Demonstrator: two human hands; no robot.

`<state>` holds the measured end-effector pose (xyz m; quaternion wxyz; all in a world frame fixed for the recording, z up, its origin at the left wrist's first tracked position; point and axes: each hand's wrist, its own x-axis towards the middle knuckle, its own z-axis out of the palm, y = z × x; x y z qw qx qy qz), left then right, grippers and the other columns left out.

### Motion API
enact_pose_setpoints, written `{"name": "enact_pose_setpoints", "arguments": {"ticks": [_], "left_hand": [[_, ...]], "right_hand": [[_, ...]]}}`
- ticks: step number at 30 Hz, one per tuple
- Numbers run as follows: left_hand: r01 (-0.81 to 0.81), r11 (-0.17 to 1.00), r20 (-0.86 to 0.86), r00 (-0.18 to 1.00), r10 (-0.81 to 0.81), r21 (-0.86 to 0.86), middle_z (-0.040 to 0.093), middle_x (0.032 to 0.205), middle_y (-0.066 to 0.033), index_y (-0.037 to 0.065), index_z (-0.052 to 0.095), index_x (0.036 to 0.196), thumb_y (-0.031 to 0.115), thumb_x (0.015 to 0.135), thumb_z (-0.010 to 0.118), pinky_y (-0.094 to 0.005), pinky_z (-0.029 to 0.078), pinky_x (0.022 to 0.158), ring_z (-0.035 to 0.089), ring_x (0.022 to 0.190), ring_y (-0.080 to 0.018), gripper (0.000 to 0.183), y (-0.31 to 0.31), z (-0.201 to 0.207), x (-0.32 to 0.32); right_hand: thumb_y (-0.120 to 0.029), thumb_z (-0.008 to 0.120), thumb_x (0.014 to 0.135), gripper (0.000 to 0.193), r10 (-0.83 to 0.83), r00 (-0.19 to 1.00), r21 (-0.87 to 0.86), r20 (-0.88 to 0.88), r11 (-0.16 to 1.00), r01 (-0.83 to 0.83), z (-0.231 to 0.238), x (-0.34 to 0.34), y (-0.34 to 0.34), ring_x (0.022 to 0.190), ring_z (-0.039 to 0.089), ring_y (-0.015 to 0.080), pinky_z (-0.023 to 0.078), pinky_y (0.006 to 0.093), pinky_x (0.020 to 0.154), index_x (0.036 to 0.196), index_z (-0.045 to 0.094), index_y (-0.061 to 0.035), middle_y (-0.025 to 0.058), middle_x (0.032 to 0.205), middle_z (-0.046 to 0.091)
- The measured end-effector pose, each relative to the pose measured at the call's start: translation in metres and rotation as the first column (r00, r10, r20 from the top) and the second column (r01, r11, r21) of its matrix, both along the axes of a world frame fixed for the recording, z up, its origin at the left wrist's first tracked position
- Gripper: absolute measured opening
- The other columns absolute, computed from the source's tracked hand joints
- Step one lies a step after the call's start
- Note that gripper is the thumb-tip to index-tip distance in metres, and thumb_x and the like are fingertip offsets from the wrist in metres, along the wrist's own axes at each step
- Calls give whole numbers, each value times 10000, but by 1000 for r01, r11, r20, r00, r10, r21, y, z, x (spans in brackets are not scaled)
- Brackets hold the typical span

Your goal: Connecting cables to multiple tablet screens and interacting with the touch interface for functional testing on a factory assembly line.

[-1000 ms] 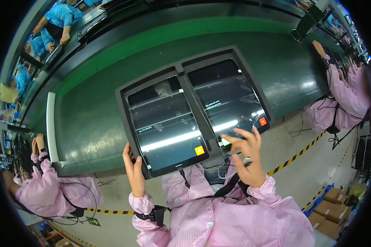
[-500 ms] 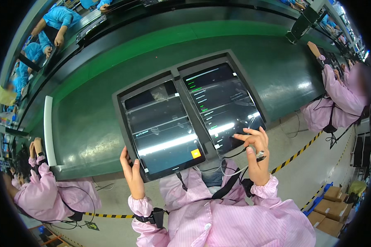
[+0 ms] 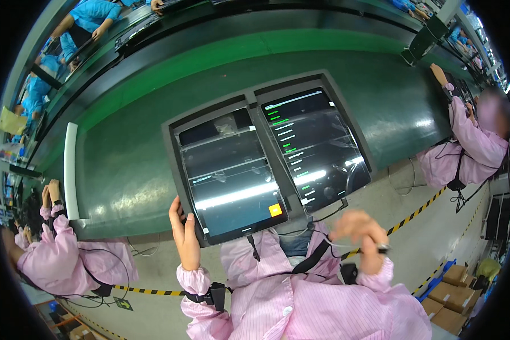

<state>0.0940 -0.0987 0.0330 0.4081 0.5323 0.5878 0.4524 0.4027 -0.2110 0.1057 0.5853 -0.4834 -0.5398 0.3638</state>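
Observation:
A dark two-bay tray [image 3: 249, 97] lies at the front of the green bench, overhanging its edge. In its left bay rests a tablet [image 3: 232, 195] with a dark blue screen and an orange square at the lower right. The right bay holds a second tablet [image 3: 317, 153] showing a black screen with white and green lines of text. My left hand [image 3: 186, 235] is closed round the tray's lower left edge. To the lower right of the tray, my right hand [image 3: 358, 231] is bent and motion-blurred; a pale cable with a dark end [image 3: 383, 248] sits in it.
A white strip [image 3: 70, 170] stands on the green bench [image 3: 124, 147] at left. Cables [image 3: 292, 231] hang below the tray by my lap. Co-workers in pink sit on both sides [image 3: 68, 255]; others in blue work across the line. Cardboard boxes [image 3: 456, 286] are at lower right.
My right hand has lifted off the right tablet and moved down toward me. The right screen's text now shows more clearly. My left hand keeps its place on the tray.

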Motion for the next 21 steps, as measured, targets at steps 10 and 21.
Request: {"name": "enact_pose_setpoints", "arguments": {"ticks": [10,21], "left_hand": [[11,999,2,1000,-11,-47,517,1201,-127,-6,447,1284,104,912,481,-277,365,899,477,1061,-172,390,12,-9,-13],[4,1000,-31,1000,-4,-11,524,1197,-116,-5,437,1302,125,924,484,-261,383,853,490,955,-141,403,9,-12,-10]], "right_hand": [[-366,442,967,368,85,994,-938,-67,334,-92,-44,105,-96,435,511,81,377,245,391,802,547,-54,12,523,542],[-336,428,971,317,-406,826,-79,391,879,470,-15,101,-23,844,563,180,420,330,774,821,485,-63,109,859,661]]}}
